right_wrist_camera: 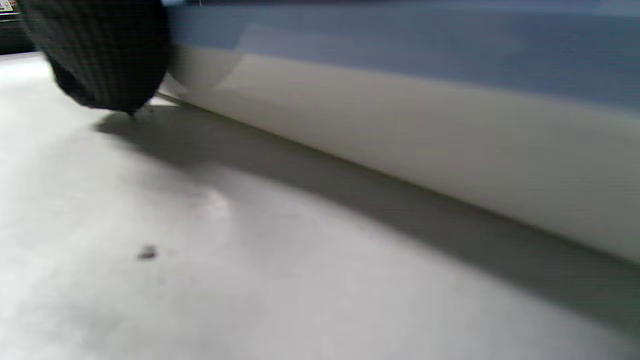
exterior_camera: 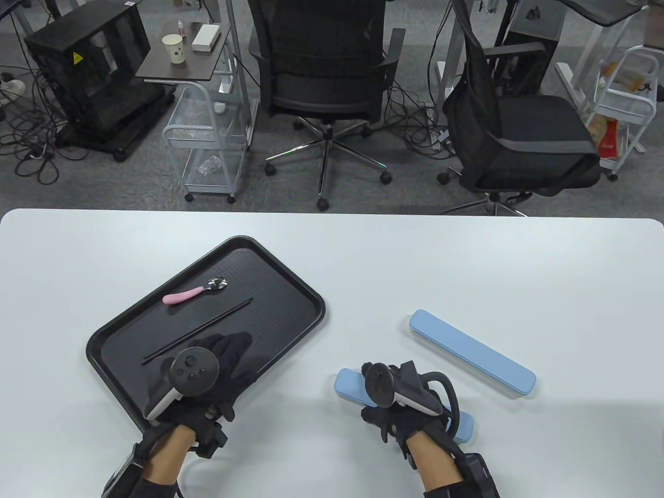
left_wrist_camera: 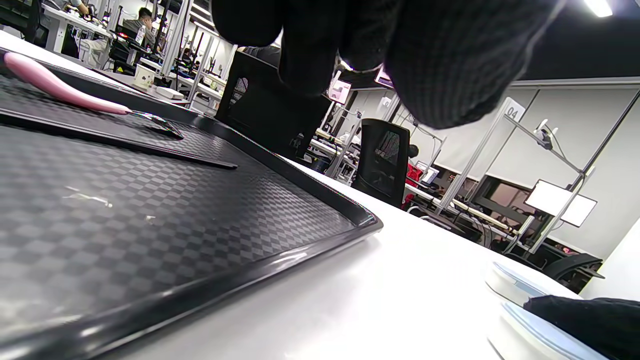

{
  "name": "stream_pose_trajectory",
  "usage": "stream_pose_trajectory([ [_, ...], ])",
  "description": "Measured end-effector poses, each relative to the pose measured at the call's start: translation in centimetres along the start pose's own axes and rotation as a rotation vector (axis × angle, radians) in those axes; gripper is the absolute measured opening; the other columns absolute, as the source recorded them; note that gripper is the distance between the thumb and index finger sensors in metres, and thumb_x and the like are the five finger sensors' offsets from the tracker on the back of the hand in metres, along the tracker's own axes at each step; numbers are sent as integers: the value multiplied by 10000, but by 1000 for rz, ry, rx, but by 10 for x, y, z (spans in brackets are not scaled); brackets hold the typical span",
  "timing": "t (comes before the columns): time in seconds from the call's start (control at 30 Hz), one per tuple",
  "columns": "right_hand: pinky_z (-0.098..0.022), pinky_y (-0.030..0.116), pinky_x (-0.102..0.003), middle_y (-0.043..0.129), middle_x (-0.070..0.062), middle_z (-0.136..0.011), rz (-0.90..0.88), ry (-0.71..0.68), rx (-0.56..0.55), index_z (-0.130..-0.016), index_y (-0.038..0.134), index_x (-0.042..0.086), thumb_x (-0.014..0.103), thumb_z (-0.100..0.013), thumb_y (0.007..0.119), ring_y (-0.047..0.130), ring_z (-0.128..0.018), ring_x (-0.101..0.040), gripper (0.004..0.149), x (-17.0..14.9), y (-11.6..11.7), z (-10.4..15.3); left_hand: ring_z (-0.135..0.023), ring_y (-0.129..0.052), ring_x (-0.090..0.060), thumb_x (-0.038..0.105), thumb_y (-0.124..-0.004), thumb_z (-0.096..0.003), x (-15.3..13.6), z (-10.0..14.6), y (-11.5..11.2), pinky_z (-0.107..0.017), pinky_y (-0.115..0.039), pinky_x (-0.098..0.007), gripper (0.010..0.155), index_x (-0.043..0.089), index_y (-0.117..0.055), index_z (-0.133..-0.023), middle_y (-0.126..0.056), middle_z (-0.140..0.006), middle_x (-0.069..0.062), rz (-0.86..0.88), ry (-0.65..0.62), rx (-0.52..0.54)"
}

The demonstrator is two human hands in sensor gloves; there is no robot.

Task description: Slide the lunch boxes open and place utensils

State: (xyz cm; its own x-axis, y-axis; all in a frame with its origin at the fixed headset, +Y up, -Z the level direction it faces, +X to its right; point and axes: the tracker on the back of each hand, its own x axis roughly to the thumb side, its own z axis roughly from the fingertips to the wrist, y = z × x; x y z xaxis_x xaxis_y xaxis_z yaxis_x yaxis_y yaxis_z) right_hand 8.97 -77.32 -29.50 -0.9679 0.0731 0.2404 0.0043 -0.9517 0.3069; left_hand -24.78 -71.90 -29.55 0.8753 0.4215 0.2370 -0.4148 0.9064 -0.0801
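Observation:
A black tray (exterior_camera: pixel 306 290) lies on the left of the white table and holds a pink-handled spoon (exterior_camera: pixel 194 292) and black chopsticks (exterior_camera: pixel 207 327). My left hand (exterior_camera: pixel 228 358) is spread, palm down, over the tray's near right part and holds nothing; in the left wrist view its fingers (left_wrist_camera: pixel 440 65) hang above the tray (left_wrist_camera: pixel 200 225), with the spoon (left_wrist_camera: pixel 60 90) beyond. My right hand (exterior_camera: pixel 399 410) lies on the near blue lunch box (exterior_camera: pixel 348 386) and grips it. In the right wrist view a fingertip (right_wrist_camera: pixel 105 55) sits against the box's pale side (right_wrist_camera: pixel 400 125). Both boxes look closed.
A second blue lunch box (exterior_camera: pixel 472 358) lies diagonally to the right, a little beyond the near one. Bare table (exterior_camera: pixel 467 259) stretches behind both boxes. Office chairs and carts stand on the floor past the table's far edge.

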Motion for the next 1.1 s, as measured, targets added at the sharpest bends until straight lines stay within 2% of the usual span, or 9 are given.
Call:
stream_pose_trajectory([
  [0.2, -723, 518, -600, 512, -98, -1076, -10, 0, 10, -1093, 398, 299, 571, -418, 832, 618, -955, -366, 848, 0, -1, 1, -1044, -473, -325, 483, -842, -448, 0, 0, -1, -752, -238, -579, 716, 281, -547, -1068, -634, -1117, -15, -5, -5, -3],
  [0.33, -729, 489, -616, 444, -118, -1110, -54, -3, -22, -1099, 377, 295, 620, -405, 811, 534, -1013, -406, 880, -5, -8, 6, -1045, -471, -325, 485, -841, -448, 1, -1, -2, -751, -237, -580, 717, 282, -545, -1069, -632, -1118, -14, -8, -10, -7],
  [0.43, -737, 403, -640, 410, -131, -1123, -100, 21, -113, -1099, 392, 290, 616, -407, 812, 463, -1038, -428, 872, -13, -26, 17, -1045, -469, -324, 479, -844, -448, 0, 0, 0, -751, -236, -580, 716, 283, -544, -1069, -629, -1120, -13, -1, -11, -3],
  [0.57, -741, 384, -643, 401, -134, -1128, -139, 102, -259, -1096, 428, 286, 582, -434, 803, 442, -1045, -431, 816, -29, -54, 27, -1048, -457, -326, 479, -843, -451, -1, 0, 2, -751, -228, -578, 716, 284, -540, -1070, -623, -1123, -10, 11, -11, 1],
  [0.7, -742, 373, -643, 406, -136, -1128, -117, 221, -294, -1096, 438, 281, 547, -454, 802, 442, -1044, -433, 785, -51, -75, 20, -1051, -449, -324, 478, -842, -452, 0, 0, 4, -751, -221, -578, 716, 286, -538, -1071, -617, -1126, -9, 17, -17, 8],
  [0.83, -743, 338, -647, 404, -131, -1127, -30, 363, -255, -1095, 424, 278, 508, -451, 834, 435, -1046, -431, 797, -78, -90, 5, -1053, -449, -324, 455, -847, -456, 1, 1, 5, -750, -222, -579, 707, 289, -539, -1070, -618, -1126, -7, 10, -21, 10],
  [0.9, -741, 323, -648, 390, -124, -1132, -23, 415, -201, -1097, 398, 283, 503, -446, 845, 419, -1048, -433, 819, -93, -91, -4, -1053, -449, -324, 453, -847, -457, 1, 1, 4, -750, -222, -579, 706, 288, -538, -1070, -617, -1127, -6, 12, -24, 11],
  [1.03, -739, 306, -653, 322, -128, -1146, -67, 454, -24, -1098, 319, 293, 513, -432, 859, 349, -1066, -452, 886, -119, -72, -21, -1053, -449, -324, 452, -846, -458, 1, 1, 4, -750, -222, -580, 705, 288, -539, -1070, -617, -1127, -5, 8, -25, 11],
  [1.1, -742, 331, -647, 292, -124, -1148, -48, 449, 19, -1093, 284, 299, 513, -425, 864, 331, -1072, -457, 910, -127, -60, -27, -1054, -448, -324, 452, -846, -458, 1, 1, 5, -751, -221, -579, 706, 289, -536, -1071, -614, -1128, -5, 9, -25, 12],
])
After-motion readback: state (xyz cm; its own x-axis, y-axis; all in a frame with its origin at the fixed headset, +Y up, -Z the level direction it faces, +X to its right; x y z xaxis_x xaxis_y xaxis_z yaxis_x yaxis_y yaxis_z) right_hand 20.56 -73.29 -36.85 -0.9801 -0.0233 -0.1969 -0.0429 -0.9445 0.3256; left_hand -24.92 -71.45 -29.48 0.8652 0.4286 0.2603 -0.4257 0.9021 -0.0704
